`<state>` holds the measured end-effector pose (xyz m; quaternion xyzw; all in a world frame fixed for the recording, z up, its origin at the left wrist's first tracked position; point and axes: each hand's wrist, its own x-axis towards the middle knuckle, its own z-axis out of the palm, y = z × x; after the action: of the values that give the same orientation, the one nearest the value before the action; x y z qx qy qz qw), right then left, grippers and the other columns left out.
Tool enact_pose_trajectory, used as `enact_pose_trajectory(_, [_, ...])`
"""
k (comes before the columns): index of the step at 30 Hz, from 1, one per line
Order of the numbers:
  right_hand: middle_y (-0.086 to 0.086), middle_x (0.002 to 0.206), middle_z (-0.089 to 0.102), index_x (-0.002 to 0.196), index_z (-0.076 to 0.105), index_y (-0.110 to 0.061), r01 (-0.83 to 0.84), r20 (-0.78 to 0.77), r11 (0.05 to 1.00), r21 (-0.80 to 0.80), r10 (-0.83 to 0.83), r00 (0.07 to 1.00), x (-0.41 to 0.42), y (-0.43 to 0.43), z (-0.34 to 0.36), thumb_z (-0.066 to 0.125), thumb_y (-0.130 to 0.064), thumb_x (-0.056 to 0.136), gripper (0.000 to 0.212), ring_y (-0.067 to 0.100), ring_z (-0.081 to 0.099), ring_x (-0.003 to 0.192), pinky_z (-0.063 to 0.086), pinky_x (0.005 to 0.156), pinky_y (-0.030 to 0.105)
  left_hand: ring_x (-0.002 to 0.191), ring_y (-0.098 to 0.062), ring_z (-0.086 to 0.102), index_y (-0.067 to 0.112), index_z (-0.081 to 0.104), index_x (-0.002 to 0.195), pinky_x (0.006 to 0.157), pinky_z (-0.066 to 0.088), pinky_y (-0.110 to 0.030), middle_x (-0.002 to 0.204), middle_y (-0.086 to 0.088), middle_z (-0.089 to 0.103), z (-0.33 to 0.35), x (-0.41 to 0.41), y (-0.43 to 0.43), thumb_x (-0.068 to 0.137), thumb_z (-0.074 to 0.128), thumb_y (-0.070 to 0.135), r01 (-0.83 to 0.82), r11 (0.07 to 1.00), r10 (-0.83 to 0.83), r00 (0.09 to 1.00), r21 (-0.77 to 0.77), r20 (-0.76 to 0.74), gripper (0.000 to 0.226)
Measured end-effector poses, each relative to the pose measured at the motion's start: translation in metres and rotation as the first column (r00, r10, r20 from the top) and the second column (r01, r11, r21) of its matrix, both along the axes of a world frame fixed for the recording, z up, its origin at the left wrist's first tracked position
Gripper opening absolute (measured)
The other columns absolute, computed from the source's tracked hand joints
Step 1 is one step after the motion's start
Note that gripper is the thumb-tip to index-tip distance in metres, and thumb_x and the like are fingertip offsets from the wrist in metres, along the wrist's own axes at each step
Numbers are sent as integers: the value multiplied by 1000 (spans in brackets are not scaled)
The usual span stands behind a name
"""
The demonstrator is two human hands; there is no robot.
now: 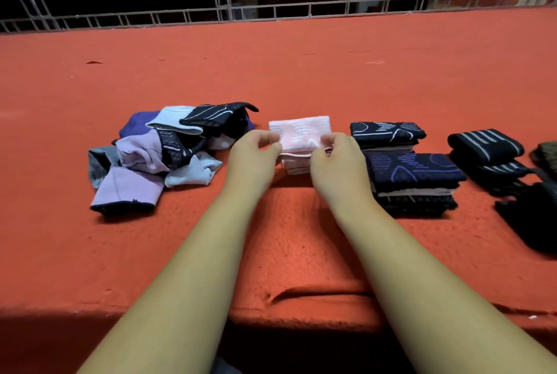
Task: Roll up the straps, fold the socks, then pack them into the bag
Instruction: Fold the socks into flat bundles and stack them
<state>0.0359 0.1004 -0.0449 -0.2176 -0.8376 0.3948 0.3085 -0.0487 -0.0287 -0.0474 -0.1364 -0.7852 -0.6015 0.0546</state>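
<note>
A folded pink sock [300,132] lies in the middle of the red carpeted surface [271,66]. My left hand [253,159] pinches its near left edge and my right hand [339,162] pinches its near right edge. To the left is a loose heap of unfolded socks [156,156] in lilac, light blue, purple and black. On the right stand two stacks of folded dark socks, one [387,132] behind the other [413,178]. Rolled black straps with grey stripes [485,147] lie further right. A black fabric item [533,217], possibly the bag, is at the right edge.
The carpeted surface ends in a front edge [301,316] close to me, with a wrinkle in it. A metal truss railing [271,12] runs along the far side. A dark greenish item [547,153] is cut off at the right border.
</note>
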Motion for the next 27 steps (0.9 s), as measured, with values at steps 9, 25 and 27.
enact_pose_trajectory(9, [17,148,53,143,59,-2,-19,189,1000,-10,21,982,-17,15,-30,51,-4,95,48,30,49,139,29,115,27,119,-16,65,18,66,137,95,42,-17,135,1,70,-46,-20,20,88,79,12,90,937,-126,988,-337,-87,52])
enact_pose_trajectory(25, [12,155,50,159,47,-25,-62,289,997,-35,69,955,-18,19,-34,48,-14,99,61,30,49,142,36,117,36,126,-20,64,21,60,142,93,38,-18,136,-1,70,-51,-30,24,88,71,1,-54,929,-3,988,-366,-154,59])
enact_pose_trajectory(27, [12,156,49,160,45,-25,-69,297,997,-27,73,952,-19,21,-35,47,-14,99,62,29,48,143,36,117,35,125,-20,64,20,61,140,89,36,-16,135,-1,71,-51,-29,23,88,71,2,-55,926,-4,988,-373,-157,56])
